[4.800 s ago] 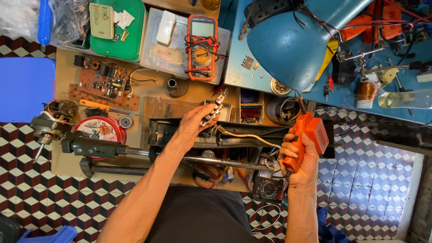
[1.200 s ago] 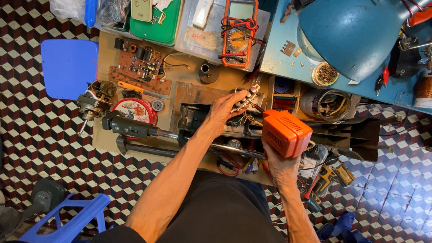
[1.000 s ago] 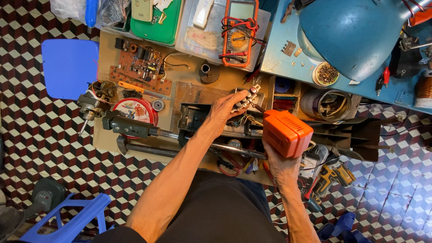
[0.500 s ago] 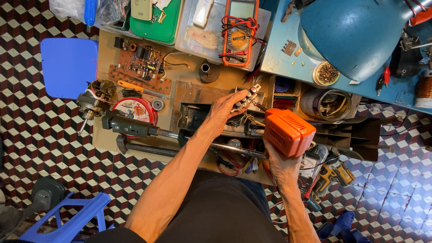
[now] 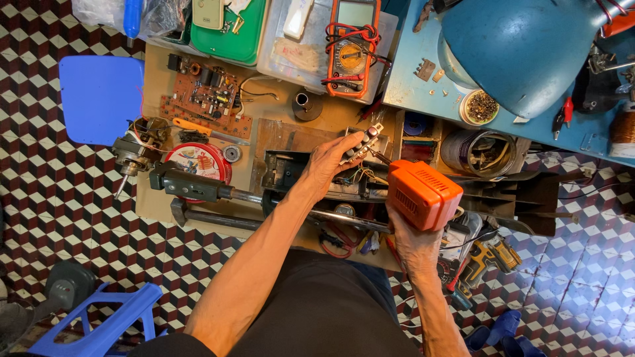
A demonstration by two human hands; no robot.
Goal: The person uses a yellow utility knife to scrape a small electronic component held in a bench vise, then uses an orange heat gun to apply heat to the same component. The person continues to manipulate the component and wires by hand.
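The orange tool (image 5: pixel 423 195) sits raised over the near edge of the workbench (image 5: pixel 159 198), toward its right end, with its ribbed vents facing up. The right hand (image 5: pixel 413 238) has it from below, fingers curled up around its underside, closed on the casing. It looks like a hard moulded plastic shell, stiff and smooth, probably with some weight to it, so a grip low around the body as shown seems the sound place to hold it; the vent face would be the part to keep fingers off.

Just to its left, the left hand (image 5: pixel 334 162) reaches in over the middle of the bench, fingers pinched shut on a small wired part (image 5: pixel 362 142). That piece looks light and delicate, thin leads trailing from it, so the body rather than the wires is the place to pinch.

Beneath both hands a long metal bar (image 5: pixel 264 198) runs along the near edge. Further out, a brown circuit board (image 5: pixel 208 99) lies near the far left corner, a round red tin (image 5: pixel 198 162) nearer the left edge, an orange multimeter (image 5: pixel 352 46) rests on a box at the far edge, and a blue lamp shade (image 5: pixel 522 53) looms on the right.
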